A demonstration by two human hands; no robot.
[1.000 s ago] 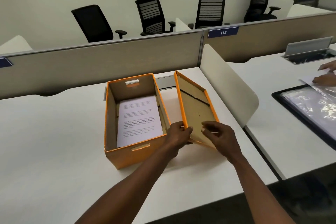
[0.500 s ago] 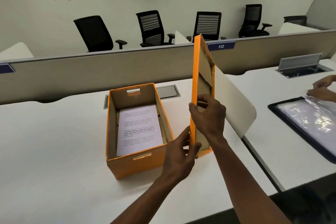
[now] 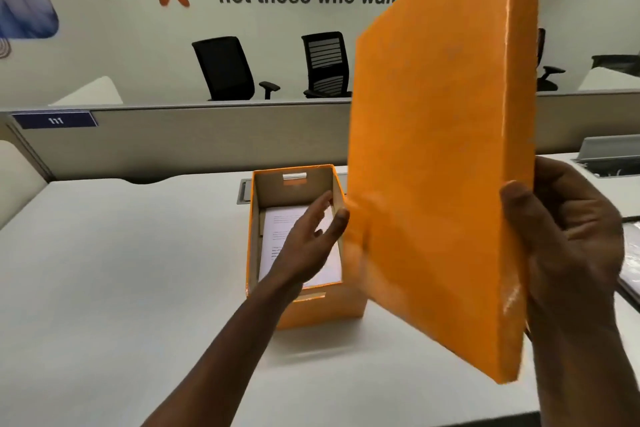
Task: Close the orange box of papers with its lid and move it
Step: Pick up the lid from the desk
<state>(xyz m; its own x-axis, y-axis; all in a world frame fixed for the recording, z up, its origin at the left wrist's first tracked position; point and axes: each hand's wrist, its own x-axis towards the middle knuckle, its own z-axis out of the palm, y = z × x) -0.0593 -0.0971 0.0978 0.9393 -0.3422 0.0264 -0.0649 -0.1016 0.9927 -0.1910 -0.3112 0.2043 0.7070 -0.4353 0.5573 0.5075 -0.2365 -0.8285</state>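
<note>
The orange box (image 3: 311, 310) stands open on the white desk, with white printed papers (image 3: 277, 236) lying inside it. The orange lid (image 3: 436, 163) is held up in the air to the right of the box, nearly upright, its orange top face toward me. My right hand (image 3: 568, 246) grips the lid's right edge. My left hand (image 3: 311, 243) hovers above the box with fingers spread, its fingertips at the lid's left edge; whether they touch it is unclear.
The white desk (image 3: 121, 288) spreads left and in front of the box. A grey partition (image 3: 207, 135) runs behind it, with a cable hatch (image 3: 244, 191) at its foot. Black office chairs (image 3: 225, 69) stand beyond. A neighbouring desk lies to the right.
The lid has been lifted higher and turned so its orange top faces me. My left hand has come off the lid's lower edge and now hovers over the box.
</note>
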